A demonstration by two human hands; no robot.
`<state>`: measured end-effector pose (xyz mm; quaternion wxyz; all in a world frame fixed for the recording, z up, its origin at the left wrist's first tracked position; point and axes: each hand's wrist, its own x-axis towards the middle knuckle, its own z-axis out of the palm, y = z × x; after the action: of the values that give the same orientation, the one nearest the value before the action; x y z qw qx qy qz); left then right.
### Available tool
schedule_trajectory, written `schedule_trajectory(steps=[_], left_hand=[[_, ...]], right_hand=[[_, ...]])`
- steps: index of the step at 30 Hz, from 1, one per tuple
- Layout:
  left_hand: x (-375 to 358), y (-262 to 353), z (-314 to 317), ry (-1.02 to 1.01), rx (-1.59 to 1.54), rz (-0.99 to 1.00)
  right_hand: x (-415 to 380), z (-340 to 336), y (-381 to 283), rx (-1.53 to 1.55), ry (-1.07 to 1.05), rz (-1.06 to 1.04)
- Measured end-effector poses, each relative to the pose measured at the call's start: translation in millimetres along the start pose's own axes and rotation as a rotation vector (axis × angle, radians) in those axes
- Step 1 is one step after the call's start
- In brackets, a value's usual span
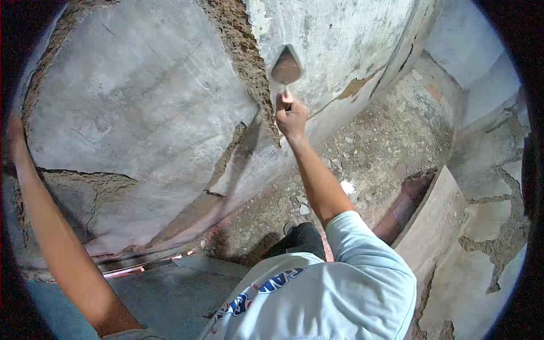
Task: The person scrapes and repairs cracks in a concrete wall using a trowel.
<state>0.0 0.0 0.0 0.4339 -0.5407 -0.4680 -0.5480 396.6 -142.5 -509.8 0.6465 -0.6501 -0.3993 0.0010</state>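
Observation:
A pointed trowel (287, 68) is in my right hand (292, 118), its blade tip up against or just in front of the grey wall (334, 45). The fingers are wrapped round its handle. Beside the blade, to the left, runs a rough channel (246, 54) where the plaster is broken away and brown material shows. My left arm reaches out to the far left, where my left hand (16, 133) is at the wall's left edge, near another chipped strip (42, 79). That hand is dim and blurred, so its fingers cannot be made out.
Plaster chips and rubble litter the floor (351, 147) below the wall. A low trough-like box or ledge (436, 207) stands at the right. Behind it, the right wall (487, 226) has patches of broken plaster. A bluish-grey surface (170, 294) lies at the lower left.

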Motion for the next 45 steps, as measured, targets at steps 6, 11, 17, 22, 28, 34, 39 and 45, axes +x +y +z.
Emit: schedule_trajectory(steps=[6,11,17,22,28,34,39,45], left_hand=[[19,1,2,0.08,-0.003,0.056],[7,7,-2,0.007,-0.029,0.026],[-2,11,-9,-0.016,-0.04,0.018],[-1,-3,5,0.034,-0.047,0.047],[0,-2,4,0.021,-0.041,0.002],[-4,1,5,0.039,0.011,0.008],[-13,20,-22,-0.025,-0.087,0.02],[-2,1,-1,-0.005,0.035,0.004]], right_hand=[[3,14,-11,0.015,0.056,0.007],[-12,14,-6,-0.055,-0.033,-0.103],[-13,9,1,-0.117,-0.127,0.051],[2,-11,-29,-0.055,0.139,0.041],[6,-7,-19,0.055,-0.052,0.001],[6,-3,-35,-0.044,-0.046,-0.099],[10,16,-10,-0.014,0.155,-0.24],[16,-11,-14,-0.069,-0.082,0.059]])
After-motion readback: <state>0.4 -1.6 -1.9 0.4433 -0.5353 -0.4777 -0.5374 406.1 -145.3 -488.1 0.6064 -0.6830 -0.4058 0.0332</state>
